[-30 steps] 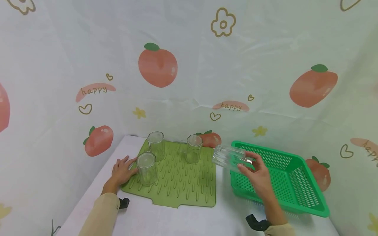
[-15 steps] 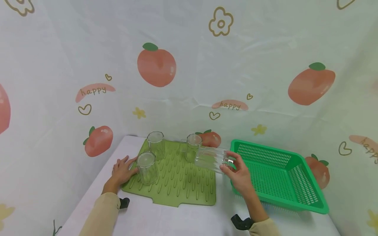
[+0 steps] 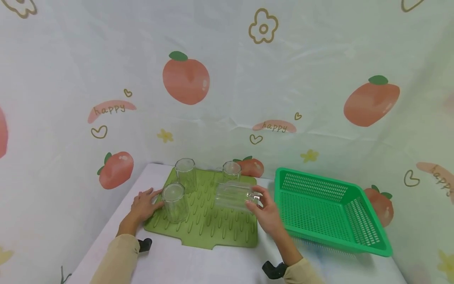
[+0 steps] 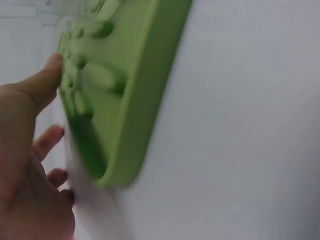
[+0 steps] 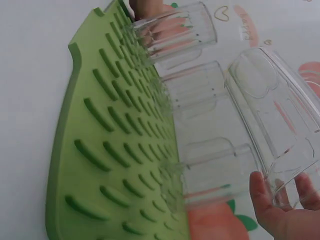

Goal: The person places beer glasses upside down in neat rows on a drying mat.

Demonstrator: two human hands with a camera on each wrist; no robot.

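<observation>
My right hand (image 3: pixel 267 211) pinches a clear glass mug (image 3: pixel 231 196) by its handle. The mug lies sideways in the air over the green ridged drying mat (image 3: pixel 230 233), its handle toward my fingers. In the right wrist view, the held mug (image 5: pixel 274 117) hangs to the right of the mat's standing mugs. Three similar glass mugs stand upright on the mat: one front left (image 3: pixel 175 206), one back left (image 3: pixel 186 176), one at the back (image 3: pixel 231 173), partly covered by the held mug. At the mat's left edge rests my left hand (image 3: pixel 143 205), fingers spread, thumb on the mat (image 4: pixel 137 90).
A green perforated plastic basket (image 3: pixel 372 225) sits on the right of the white table (image 3: pixel 198 266). Behind it hangs a white cloth (image 3: pixel 220 114) printed with peaches, hearts and flowers.
My right hand has carried the glass mug leftward, from above the basket's left edge to above the mat. My left hand has stayed at the mat's edge.
</observation>
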